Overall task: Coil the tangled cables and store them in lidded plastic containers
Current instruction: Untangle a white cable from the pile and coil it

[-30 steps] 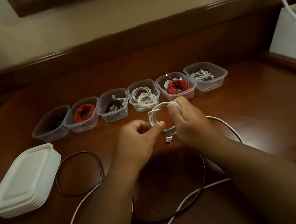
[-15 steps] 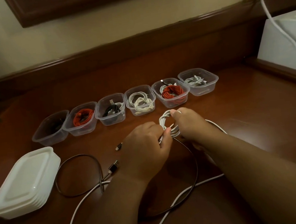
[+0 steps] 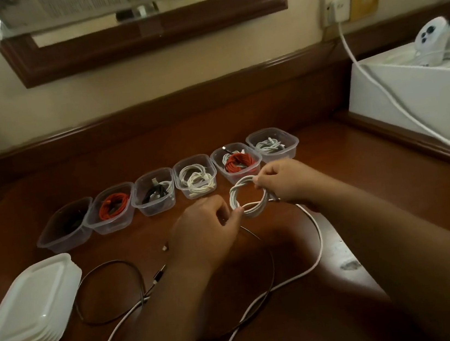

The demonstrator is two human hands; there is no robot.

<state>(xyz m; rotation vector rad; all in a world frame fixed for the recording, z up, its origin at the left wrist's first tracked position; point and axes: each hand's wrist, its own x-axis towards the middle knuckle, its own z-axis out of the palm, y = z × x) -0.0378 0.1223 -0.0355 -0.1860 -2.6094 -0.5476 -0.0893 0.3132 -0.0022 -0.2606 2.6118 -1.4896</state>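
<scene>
white cable nearly coiled, tail end being tucked in

nearest the camera, a loose white cable [image 3: 313,266] and a thin dark cable [image 3: 114,292] lie sprawled across the glossy brown wooden desk [image 3: 391,185], crossing each other under the forearms. at the left edge sits a stack of translucent white plastic lids [image 3: 30,307], none yet on a box.

just beyond, both hands work a small coil of white cable [image 3: 246,199]. the left hand [image 3: 206,230] has its fingers curled, thumb and forefinger pinching the coil's lower left. the right hand [image 3: 284,181] is closed round the coil's right side, fingertips pinching the top strands. a second ago the coil was held up facing the camera with its plug dangling below; now it sits lower and tilted, and the plug has gone from sight, probably wound in. so this coil looks about ready to store.

behind the hands runs a row of six clear plastic containers [image 3: 65,225], all uncovered; five show coiled cables, red, black or white.

what the leftmost, dark container holds is hard to make out, and whether the loose white cable joins the coil is hidden by the right wrist.
</scene>
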